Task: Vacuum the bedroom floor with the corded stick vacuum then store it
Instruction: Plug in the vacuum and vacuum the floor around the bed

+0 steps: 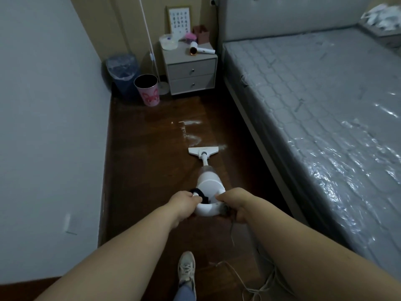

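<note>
Both hands on the stick vacuum [209,181]: left hand [184,203] curled round its handle's left side, right hand [235,204] gripping the right side with the cord [233,231]. Floor head [203,151] flat on the wood floor [147,166], touching white dust [193,135], between wall and bed [325,105].
</note>
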